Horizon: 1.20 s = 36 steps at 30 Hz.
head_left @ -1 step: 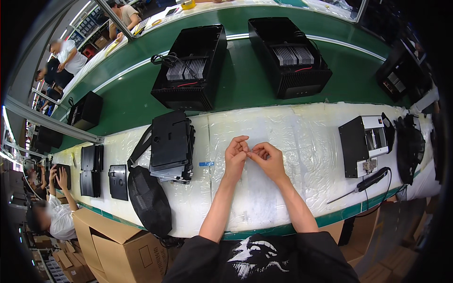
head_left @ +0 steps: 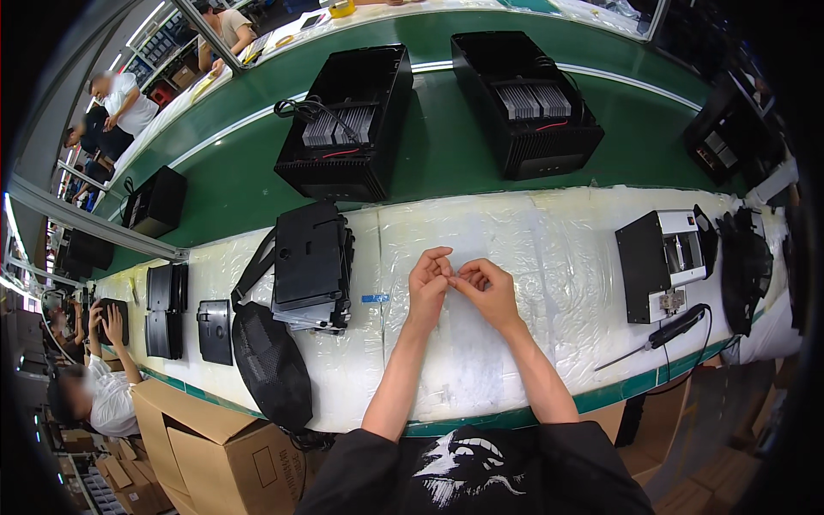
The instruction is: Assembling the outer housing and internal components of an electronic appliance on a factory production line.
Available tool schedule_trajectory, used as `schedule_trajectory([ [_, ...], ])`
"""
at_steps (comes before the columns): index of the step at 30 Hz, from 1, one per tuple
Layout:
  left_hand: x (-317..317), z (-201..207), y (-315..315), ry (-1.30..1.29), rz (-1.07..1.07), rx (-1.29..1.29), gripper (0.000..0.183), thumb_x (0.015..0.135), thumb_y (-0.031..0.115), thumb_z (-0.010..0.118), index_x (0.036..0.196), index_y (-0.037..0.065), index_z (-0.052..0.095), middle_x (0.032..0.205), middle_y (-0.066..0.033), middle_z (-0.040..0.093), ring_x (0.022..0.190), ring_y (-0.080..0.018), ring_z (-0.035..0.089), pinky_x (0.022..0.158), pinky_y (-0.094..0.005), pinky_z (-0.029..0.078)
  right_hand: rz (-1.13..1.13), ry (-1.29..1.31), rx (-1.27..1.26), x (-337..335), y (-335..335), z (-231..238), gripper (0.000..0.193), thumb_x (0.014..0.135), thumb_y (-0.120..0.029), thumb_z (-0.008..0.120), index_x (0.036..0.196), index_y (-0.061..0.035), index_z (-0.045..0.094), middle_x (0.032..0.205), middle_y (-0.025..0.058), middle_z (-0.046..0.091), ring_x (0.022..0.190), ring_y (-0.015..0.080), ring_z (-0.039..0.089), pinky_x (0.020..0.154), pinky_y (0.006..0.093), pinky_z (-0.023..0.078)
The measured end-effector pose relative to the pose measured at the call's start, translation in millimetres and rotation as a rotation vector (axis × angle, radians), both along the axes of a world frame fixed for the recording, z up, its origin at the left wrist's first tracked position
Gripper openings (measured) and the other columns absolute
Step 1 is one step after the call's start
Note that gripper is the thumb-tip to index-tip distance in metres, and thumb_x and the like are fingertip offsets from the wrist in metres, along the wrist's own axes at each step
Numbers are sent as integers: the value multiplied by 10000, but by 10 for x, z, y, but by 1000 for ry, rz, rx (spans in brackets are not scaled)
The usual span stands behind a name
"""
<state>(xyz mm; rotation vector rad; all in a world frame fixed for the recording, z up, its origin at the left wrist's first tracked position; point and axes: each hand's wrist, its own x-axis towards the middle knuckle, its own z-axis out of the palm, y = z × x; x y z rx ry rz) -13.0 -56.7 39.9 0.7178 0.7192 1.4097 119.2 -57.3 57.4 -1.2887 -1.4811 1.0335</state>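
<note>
Over the plastic-covered worktop [head_left: 506, 378], my left hand [head_left: 428, 283] and my right hand [head_left: 489, 294] meet at the fingertips. Both are closed in a pinch, thumbs and index fingers together; anything between them is too small or hidden to make out. To their left lies a stack of black plastic panels [head_left: 309, 257], with a black mesh bag [head_left: 273, 365] in front of it. At the right are a black and white bench device [head_left: 657, 266] and an electric screwdriver [head_left: 678, 326] with a cord, its long bit pointing left.
Two open black housings [head_left: 365, 81] [head_left: 528, 103] with grey finned blocks and wires stand on the green belt [head_left: 232, 189] beyond. More black panels [head_left: 165, 335] lie at left, near a co-worker's hands [head_left: 107, 322]. A cardboard box [head_left: 232, 463] sits below the table's left edge.
</note>
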Motion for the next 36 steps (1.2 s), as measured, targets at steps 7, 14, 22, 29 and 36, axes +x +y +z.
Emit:
schedule_trajectory([
  [7, -21, 20, -8, -15, -18, -13, 464, 670, -79, 407, 1115, -7, 520, 787, -2, 447, 707, -64, 435, 635, -176, 354, 3, -9, 10, -9, -7, 13, 222, 712, -200, 770, 800, -49, 633, 696, 12, 621, 545, 60, 515, 497, 206, 408],
  [14, -18, -1, 6, -33, -24, -30, 501, 632, -81, 386, 1113, -14, 508, 778, -18, 427, 703, -98, 413, 650, -198, 351, 18, -13, 17, -8, -5, 18, 229, 713, -201, 770, 799, -44, 628, 699, 16, 620, 543, 62, 512, 498, 210, 417],
  [22, -25, -11, 4, -35, -32, -41, 508, 624, -81, 386, 1114, -18, 506, 776, -18, 423, 704, -101, 410, 654, -204, 356, 20, -35, 15, 0, -4, 10, 222, 711, -197, 769, 799, -49, 629, 705, 13, 620, 544, 63, 515, 500, 209, 417],
  [29, -13, -40, 11, -41, -24, -24, 501, 632, -78, 393, 1118, -21, 504, 778, -20, 427, 709, -98, 411, 657, -204, 355, 18, -47, 26, 0, -6, 21, 219, 713, -195, 767, 798, -49, 627, 707, 13, 619, 543, 66, 517, 498, 212, 417],
  [36, -7, -5, 1, -73, -25, -12, 499, 637, -74, 399, 1123, -22, 500, 799, -26, 435, 722, -100, 422, 666, -199, 352, 17, -22, 26, -6, -4, 14, 211, 719, -193, 763, 795, -49, 629, 710, 10, 623, 544, 65, 517, 496, 209, 413],
])
